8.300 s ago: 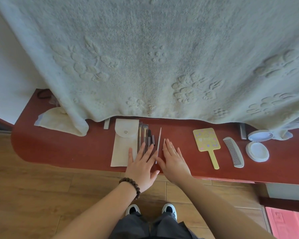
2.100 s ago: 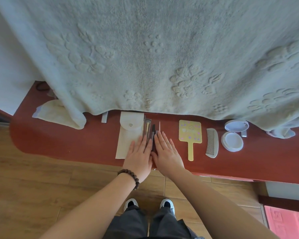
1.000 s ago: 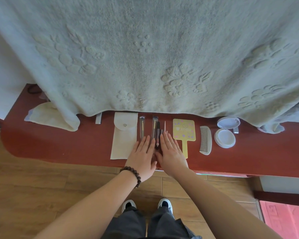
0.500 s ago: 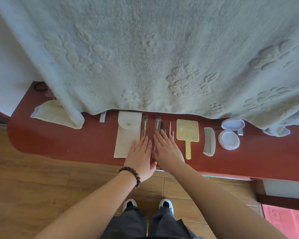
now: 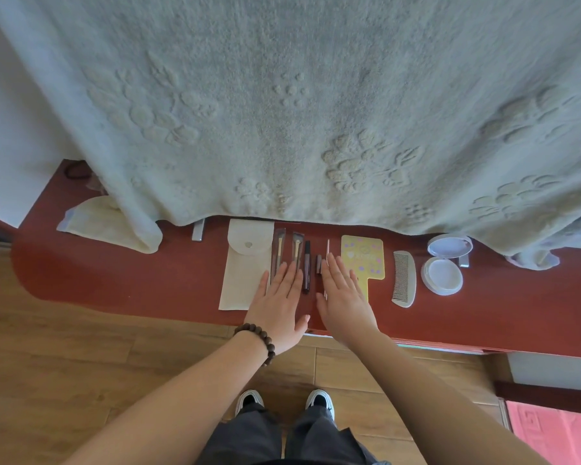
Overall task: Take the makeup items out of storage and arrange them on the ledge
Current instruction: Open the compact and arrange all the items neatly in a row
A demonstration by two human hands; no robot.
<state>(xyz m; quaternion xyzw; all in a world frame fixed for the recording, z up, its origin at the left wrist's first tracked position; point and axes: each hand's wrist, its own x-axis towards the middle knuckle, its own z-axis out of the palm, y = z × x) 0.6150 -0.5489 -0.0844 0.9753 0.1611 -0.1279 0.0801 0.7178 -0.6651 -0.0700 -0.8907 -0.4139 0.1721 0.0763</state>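
I see my left hand [image 5: 279, 307] lying flat with straight fingers on the ends of two brushes [image 5: 287, 251], holding nothing, and my right hand [image 5: 344, 297] lying flat the same way beside it, over a thin stick [image 5: 327, 251] and a short dark tube [image 5: 319, 264]. Between my hands a dark pen-like stick [image 5: 306, 266] lies alone on the red ledge [image 5: 131, 273]. Left of the brushes is a cream pouch [image 5: 245, 263]; to the right come a yellow hand mirror [image 5: 363, 260], a comb [image 5: 404, 283] and an open round compact [image 5: 445, 263], all under the edge of a big pale blanket [image 5: 299, 112].
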